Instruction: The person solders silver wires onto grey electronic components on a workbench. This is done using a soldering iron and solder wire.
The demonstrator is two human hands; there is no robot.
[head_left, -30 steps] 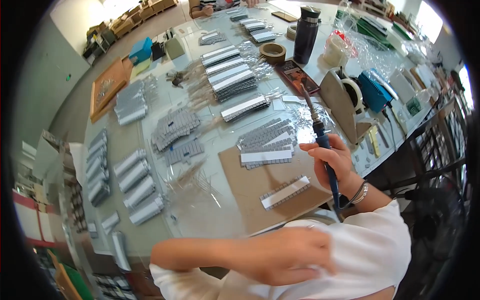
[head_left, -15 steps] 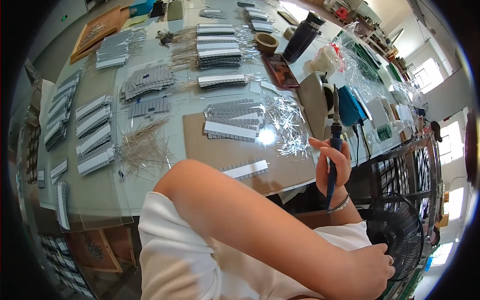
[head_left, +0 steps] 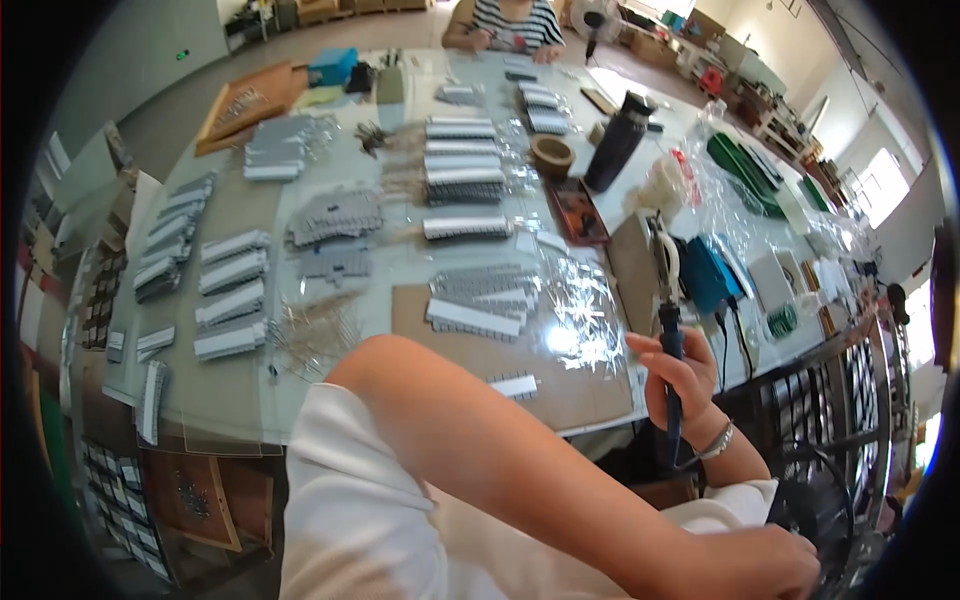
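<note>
My right hand (head_left: 688,378) is closed around the dark blue handle of a soldering iron (head_left: 671,345), whose tip points up and away over the table's right edge. Across my body reaches my left arm, bringing my left hand (head_left: 765,562) to the lower right beside a black fan (head_left: 818,505); its fingers are blurred and partly hidden. On a brown board (head_left: 585,400) in front of me lie a pile of grey strips with a white strip (head_left: 472,318) on top. A single white strip (head_left: 515,386) is partly covered by my left arm. Loose metal wires (head_left: 590,345) lie beside the pile.
Stacks of white-and-grey strips (head_left: 462,160) fill the glass table's left and middle. A dark bottle (head_left: 618,142), tape roll (head_left: 552,155), red-brown tray (head_left: 577,210) and blue holder (head_left: 708,272) stand at the right. Across the table sits a person in a striped top (head_left: 515,22).
The view has tilted up, bringing the person across the table into sight. My left hand has moved slightly down and right; my right hand still holds the soldering iron.
</note>
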